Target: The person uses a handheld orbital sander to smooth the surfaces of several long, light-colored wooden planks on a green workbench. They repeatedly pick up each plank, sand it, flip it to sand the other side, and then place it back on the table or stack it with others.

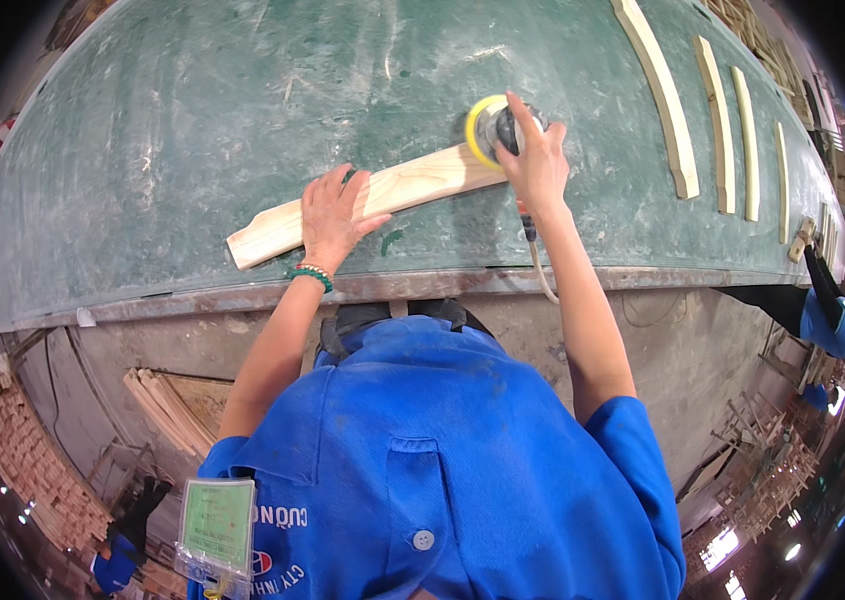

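Observation:
A pale wooden slat point(421, 180) lies aslant on the green worktable point(243, 110), its left end nearer to me. My left hand point(335, 212) rests over the slat toward that end, fingers spread and pressing on its face. At the slat's far right end, my right hand point(539, 168) is wrapped round an orbital sander point(495, 128) with a yellow-rimmed pad. The sander is tilted, its pad edge at the wood. A hose point(543, 272) runs from the sander down over the table's front edge. The slat's right tip is hidden behind the sander and hand.
Several pale wooden strips point(661, 95) lie spaced apart on the table's right side. At the far right a co-worker point(831, 318) in blue stands by the table. Stacked wood pieces point(38, 450) are on the floor at lower left, with more slats point(168, 410) beside me.

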Available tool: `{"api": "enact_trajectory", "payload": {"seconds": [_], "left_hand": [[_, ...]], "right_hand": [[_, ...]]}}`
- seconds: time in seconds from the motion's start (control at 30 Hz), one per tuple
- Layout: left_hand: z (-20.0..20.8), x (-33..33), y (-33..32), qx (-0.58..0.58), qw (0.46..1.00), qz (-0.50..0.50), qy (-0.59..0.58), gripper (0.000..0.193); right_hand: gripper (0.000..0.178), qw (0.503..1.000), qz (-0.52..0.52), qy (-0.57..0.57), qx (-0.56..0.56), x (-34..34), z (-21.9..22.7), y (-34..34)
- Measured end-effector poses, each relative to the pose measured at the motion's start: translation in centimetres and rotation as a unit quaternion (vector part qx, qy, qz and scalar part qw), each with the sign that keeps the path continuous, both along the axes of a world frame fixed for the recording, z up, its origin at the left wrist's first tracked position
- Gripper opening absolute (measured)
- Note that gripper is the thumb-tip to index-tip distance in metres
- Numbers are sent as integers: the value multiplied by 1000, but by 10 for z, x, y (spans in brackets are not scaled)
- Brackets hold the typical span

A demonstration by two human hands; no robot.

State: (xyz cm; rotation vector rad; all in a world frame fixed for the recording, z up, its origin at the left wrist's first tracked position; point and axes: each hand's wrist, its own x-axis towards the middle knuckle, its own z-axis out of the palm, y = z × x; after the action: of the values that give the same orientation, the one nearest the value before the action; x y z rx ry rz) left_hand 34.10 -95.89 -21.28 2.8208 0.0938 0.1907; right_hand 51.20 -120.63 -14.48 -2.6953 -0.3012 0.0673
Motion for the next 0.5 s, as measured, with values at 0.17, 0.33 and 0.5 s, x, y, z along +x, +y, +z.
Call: {"api": "enact_trajectory", "payload": {"seconds": [0.17, 0.33, 0.5], "left_hand": [[-3, 1, 1, -1, 1000, -6, -4, 71], [-4, 1, 3, 13, 1000, -2, -1, 72], [-1, 4, 0, 5, 1000, -4, 0, 73]], "right_hand": [[81, 1000, -13, -2, -12, 8, 3, 0], [80, 1000, 12, 7, -7, -7, 0, 0], [78, 999, -39, -1, -14, 17, 5, -6]]}}
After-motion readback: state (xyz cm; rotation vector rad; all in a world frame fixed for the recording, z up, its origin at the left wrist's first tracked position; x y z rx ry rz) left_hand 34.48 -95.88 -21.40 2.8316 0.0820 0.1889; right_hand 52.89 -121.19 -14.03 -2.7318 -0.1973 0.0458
